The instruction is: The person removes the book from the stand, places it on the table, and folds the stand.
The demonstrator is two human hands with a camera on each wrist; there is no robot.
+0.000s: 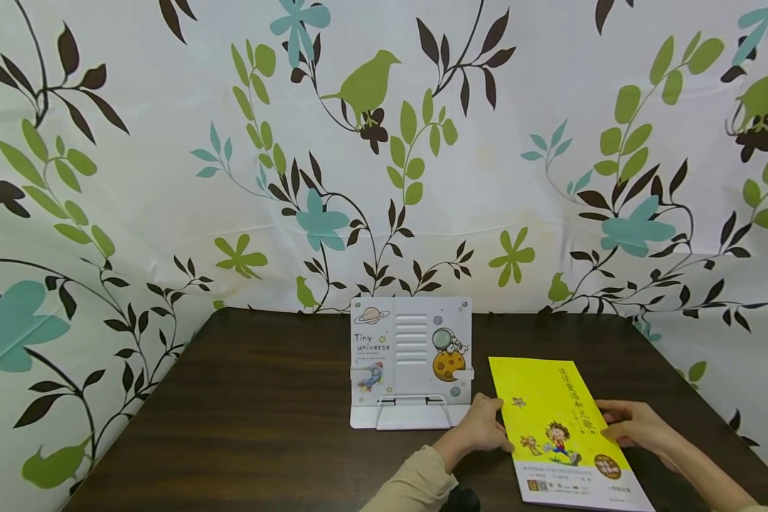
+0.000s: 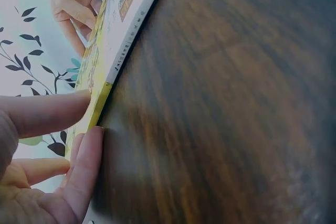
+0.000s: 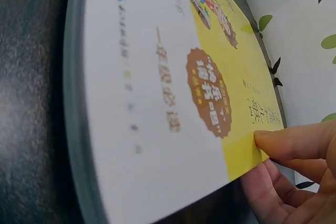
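A yellow book [image 1: 553, 419] with a white lower band and cartoon children on its cover lies at a slant on the right side of the table. My left hand [image 1: 483, 424] grips its left edge; in the left wrist view, the thumb [image 2: 58, 111] is at the spine with the fingers beside it. At the opposite edge my right hand [image 1: 640, 427] pinches the book, thumb on the cover and the other fingers under it, as the right wrist view shows. Left of the book, a white book stand [image 1: 412, 355] with an astronaut and planet print stands upright.
The dark wood-grain table [image 1: 243, 412] stretches out to the left of the stand. Behind it hangs a white cloth [image 1: 166, 185] patterned with leaves and birds. A small dark rounded object [image 1: 462, 500] shows by the left sleeve at the bottom of the head view.
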